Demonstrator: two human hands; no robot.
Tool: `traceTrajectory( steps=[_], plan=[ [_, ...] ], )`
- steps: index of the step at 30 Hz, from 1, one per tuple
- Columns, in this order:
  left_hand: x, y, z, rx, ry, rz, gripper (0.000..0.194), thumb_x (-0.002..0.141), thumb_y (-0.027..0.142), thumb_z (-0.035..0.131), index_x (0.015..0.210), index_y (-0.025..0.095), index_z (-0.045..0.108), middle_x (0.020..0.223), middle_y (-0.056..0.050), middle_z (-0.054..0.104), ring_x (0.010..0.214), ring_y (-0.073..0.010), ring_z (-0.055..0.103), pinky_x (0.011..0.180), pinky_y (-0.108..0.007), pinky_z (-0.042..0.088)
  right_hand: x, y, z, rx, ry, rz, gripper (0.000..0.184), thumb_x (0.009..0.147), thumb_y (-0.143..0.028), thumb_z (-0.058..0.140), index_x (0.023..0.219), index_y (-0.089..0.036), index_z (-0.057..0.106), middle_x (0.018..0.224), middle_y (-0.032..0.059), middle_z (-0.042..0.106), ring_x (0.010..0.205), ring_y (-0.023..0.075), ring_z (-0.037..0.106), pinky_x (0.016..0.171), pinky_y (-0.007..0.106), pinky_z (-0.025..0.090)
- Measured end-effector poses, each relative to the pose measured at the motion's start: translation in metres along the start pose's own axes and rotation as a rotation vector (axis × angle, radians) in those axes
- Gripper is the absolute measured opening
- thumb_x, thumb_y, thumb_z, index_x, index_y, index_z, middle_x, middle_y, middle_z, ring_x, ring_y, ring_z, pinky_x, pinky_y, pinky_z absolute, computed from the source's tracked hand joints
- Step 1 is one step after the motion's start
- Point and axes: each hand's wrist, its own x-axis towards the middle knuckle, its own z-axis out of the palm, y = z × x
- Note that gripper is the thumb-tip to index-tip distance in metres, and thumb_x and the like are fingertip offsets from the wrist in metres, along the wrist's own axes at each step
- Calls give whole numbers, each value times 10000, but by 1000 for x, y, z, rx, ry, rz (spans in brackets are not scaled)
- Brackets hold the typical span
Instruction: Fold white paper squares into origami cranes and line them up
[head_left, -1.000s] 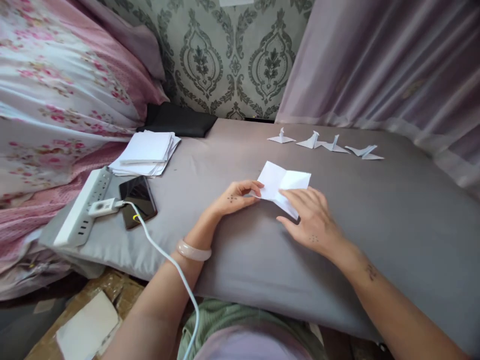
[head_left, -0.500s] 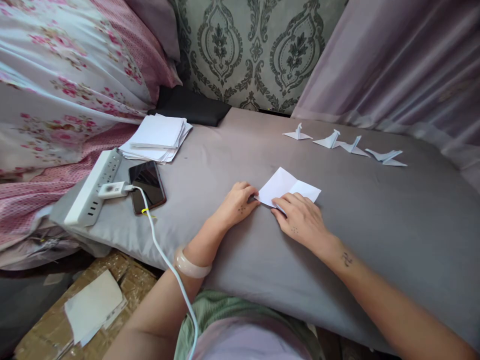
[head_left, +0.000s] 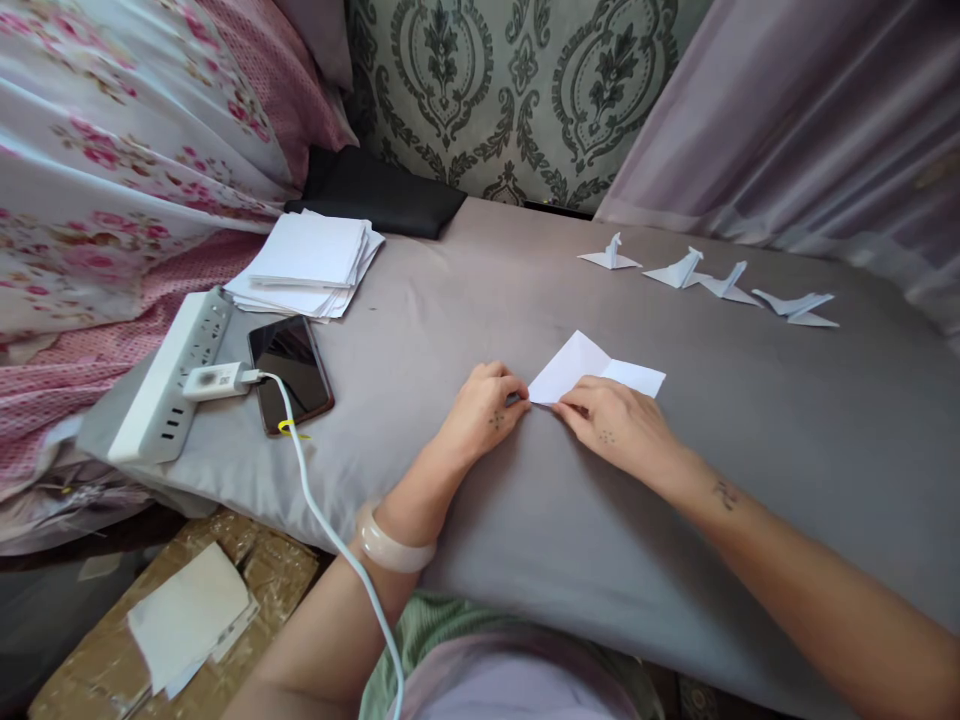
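Observation:
A creased, partly folded sheet of white paper [head_left: 576, 362] lies on the grey cloth in front of me. My left hand [head_left: 491, 408] pinches its left corner between thumb and fingertips. Over the near edge rests my right hand [head_left: 619, 420], its thumb and fingers closed on the fold and covering part of the sheet. Behind the paper, to the right, several folded paper birds stand in a row; the leftmost paper bird [head_left: 611, 256] sits a little apart from the others.
At the left are a stack of white paper [head_left: 307, 255], a phone [head_left: 289, 375] and a white power strip [head_left: 169, 385]. A charging cable [head_left: 319, 515] runs across my left forearm. A black folded item [head_left: 386, 195] lies at the back. Loose sheets [head_left: 191, 615] rest on a taped box below.
My right fingers have moved left along the paper's near edge, closer to my left hand. The camera view has shifted slightly, so the scene sits a bit differently.

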Motion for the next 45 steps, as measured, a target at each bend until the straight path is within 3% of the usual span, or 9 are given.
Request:
traceTrajectory(
  steps=[4, 9, 21, 33, 36, 39, 42, 45],
  plan=[
    [2, 2, -2, -15, -12, -62, 88, 820, 243, 651, 855, 201, 721, 944, -72, 626, 962, -245, 553, 849, -376, 471, 8, 1, -9, 106, -85, 85, 270, 902, -347, 505, 780, -237, 720, 882, 32, 700, 790, 180, 614, 635, 290, 371],
    [4, 4, -2, -1, -37, -118, 97, 834, 234, 637, 854, 197, 725, 905, -80, 623, 945, -249, 553, 846, -390, 464, 19, 4, -15, 193, -166, 162, 278, 857, -391, 531, 696, -231, 690, 735, 10, 694, 688, 166, 600, 589, 278, 357],
    [6, 9, 0, 187, -89, -116, 200, 915, 242, 495, 911, 166, 680, 938, -86, 599, 906, -228, 515, 821, -345, 455, 35, 15, -15, 268, -289, 211, 240, 771, -431, 558, 714, -259, 716, 709, -24, 692, 654, 137, 587, 557, 250, 357],
    [11, 15, 5, 182, -56, -230, 160, 847, 234, 521, 768, 174, 646, 852, -72, 590, 867, -224, 507, 781, -335, 437, 45, 16, -18, 228, -371, 252, 232, 725, -431, 580, 695, -244, 715, 584, -16, 625, 590, 140, 561, 521, 253, 339],
    [10, 13, 8, 211, -34, -168, 134, 861, 219, 500, 826, 157, 613, 871, -80, 574, 845, -216, 490, 809, -352, 436, 48, 17, -18, 244, -399, 224, 237, 717, -426, 585, 670, -224, 701, 569, -14, 586, 574, 131, 527, 509, 252, 327],
    [6, 11, 9, 223, -26, 23, 179, 897, 129, 407, 939, 143, 581, 948, -88, 568, 859, -204, 474, 814, -338, 442, 51, 20, -17, 258, -435, 218, 209, 700, -401, 593, 668, -221, 693, 576, -22, 554, 560, 121, 493, 491, 252, 306],
    [3, 13, 7, 246, -123, 252, 279, 918, 59, 323, 973, 150, 581, 986, -83, 585, 891, -197, 484, 828, -318, 451, 55, 22, -16, 258, -462, 224, 166, 678, -357, 596, 632, -214, 666, 547, -37, 477, 513, 104, 416, 468, 259, 270],
    [0, 16, 5, 321, -199, 309, 302, 934, 62, 318, 1008, 157, 595, 985, -79, 610, 937, -201, 516, 812, -306, 466, 58, 23, -16, 262, -476, 235, 127, 654, -316, 600, 596, -210, 638, 539, -43, 429, 501, 98, 369, 466, 262, 253]
  ],
)
